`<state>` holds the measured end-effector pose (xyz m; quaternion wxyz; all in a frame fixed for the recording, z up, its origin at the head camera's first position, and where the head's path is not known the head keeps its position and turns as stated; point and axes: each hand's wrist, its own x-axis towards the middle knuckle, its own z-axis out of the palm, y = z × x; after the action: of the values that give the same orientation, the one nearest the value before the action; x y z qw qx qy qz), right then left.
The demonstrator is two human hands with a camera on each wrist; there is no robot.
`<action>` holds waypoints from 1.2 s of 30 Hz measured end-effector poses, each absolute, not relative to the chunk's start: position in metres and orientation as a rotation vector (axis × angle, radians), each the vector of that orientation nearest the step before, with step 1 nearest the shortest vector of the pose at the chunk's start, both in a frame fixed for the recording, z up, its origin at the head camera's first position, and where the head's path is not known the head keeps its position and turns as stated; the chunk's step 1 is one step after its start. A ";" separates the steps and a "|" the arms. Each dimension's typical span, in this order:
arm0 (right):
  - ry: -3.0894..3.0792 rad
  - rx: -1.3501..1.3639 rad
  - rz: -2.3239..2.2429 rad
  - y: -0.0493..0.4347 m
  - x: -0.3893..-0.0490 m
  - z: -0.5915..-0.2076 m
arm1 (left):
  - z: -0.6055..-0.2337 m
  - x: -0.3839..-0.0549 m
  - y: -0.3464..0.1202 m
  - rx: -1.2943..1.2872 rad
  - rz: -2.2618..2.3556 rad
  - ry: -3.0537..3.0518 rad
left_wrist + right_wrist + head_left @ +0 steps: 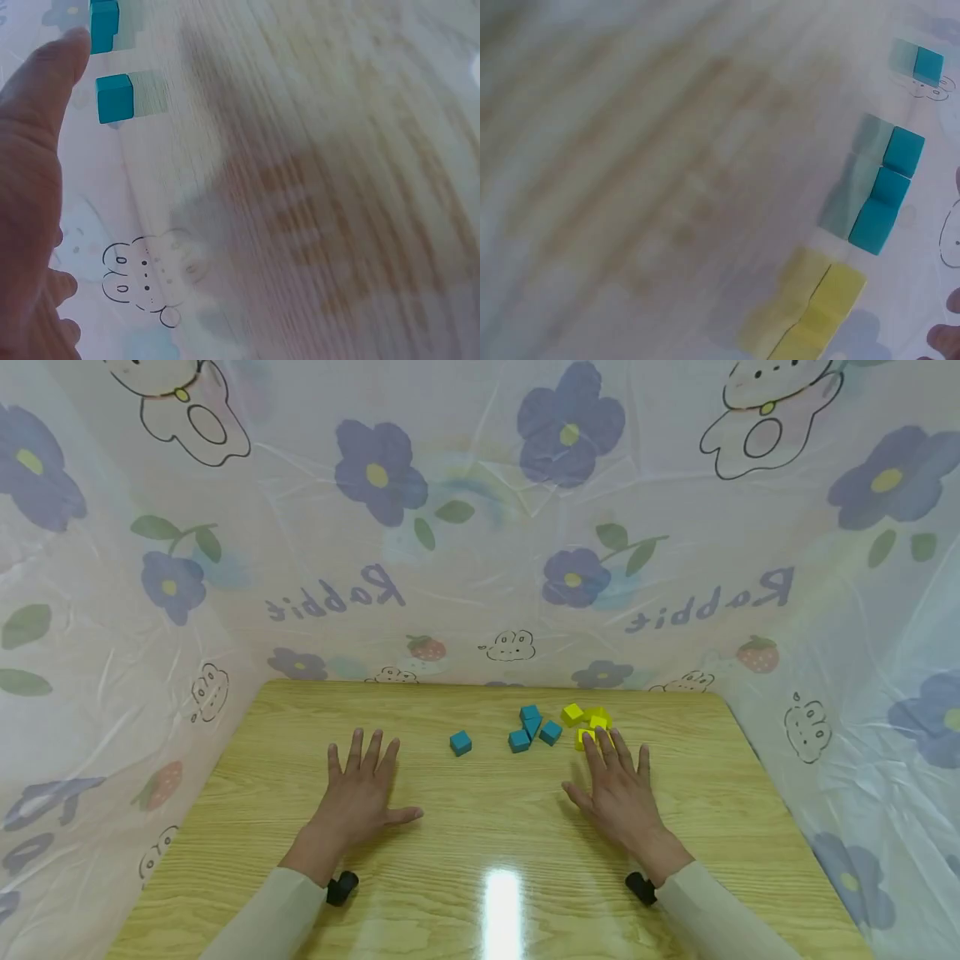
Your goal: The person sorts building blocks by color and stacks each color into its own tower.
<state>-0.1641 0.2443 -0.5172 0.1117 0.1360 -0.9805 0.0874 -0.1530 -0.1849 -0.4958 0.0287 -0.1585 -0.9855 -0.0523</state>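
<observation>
My left hand (356, 802) is spread over the left half of the wooden table, palm down with straight fingers, holding nothing. In the head view, a lone blue cube (461, 743) lies to the right of it. My right hand (621, 797) is likewise spread on the right half, its fingertips overlapping the nearest yellow block (583, 740). Several yellow blocks (573, 715) sit grouped just beyond those fingers. Left of them is a loose group of blue blocks (519, 742), one of them a wedge (532, 727). In the left wrist view, the thumb (45, 82) points toward blue blocks.
The light wood table (480, 827) ends at the back against a hanging white sheet (465, 543) printed with flowers and rabbits, which also encloses both sides. A bright light reflection (502, 910) shows at the front middle. Black wrist devices (342, 888) sit beside both cuffs.
</observation>
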 end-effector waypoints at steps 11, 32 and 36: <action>-2.723 0.637 0.128 0.197 -0.209 -0.503 | -0.498 -0.181 -0.170 -0.503 -0.238 -2.957; -2.832 0.972 -0.010 0.086 -0.259 -0.507 | -0.524 -0.231 -0.104 -0.488 -0.302 -2.940; -2.817 0.973 0.024 0.083 -0.259 -0.510 | -0.522 -0.234 -0.103 -0.494 -0.302 -2.926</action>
<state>-0.2593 0.0827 -0.5096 0.0803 0.3254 -0.9421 0.0081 -0.2340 -0.1032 -0.5221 0.0792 -0.1649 -0.9779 -0.1010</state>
